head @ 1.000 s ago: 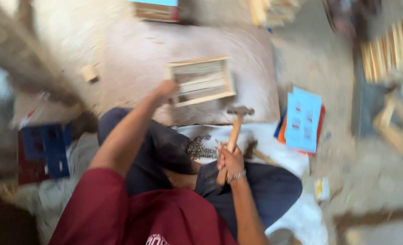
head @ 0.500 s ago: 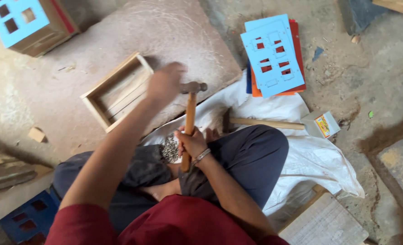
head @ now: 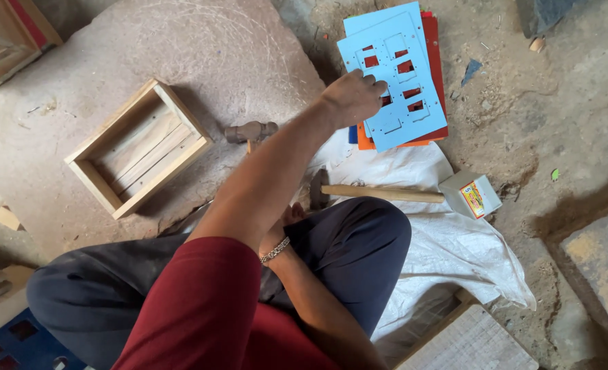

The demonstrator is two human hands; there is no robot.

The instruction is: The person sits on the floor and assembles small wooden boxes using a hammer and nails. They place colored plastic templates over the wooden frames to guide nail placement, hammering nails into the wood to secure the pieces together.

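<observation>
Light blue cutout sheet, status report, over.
Left hand on light blue cutout sheet, grip unclear. Right hand mostly hidden behind left arm. Second hammer lies on white sack, clear of it.

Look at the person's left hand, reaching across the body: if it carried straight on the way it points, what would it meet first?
Probably the light blue cut-out sheet topping the stack; the left hand seems already at its edge, though depth is unclear.
</observation>
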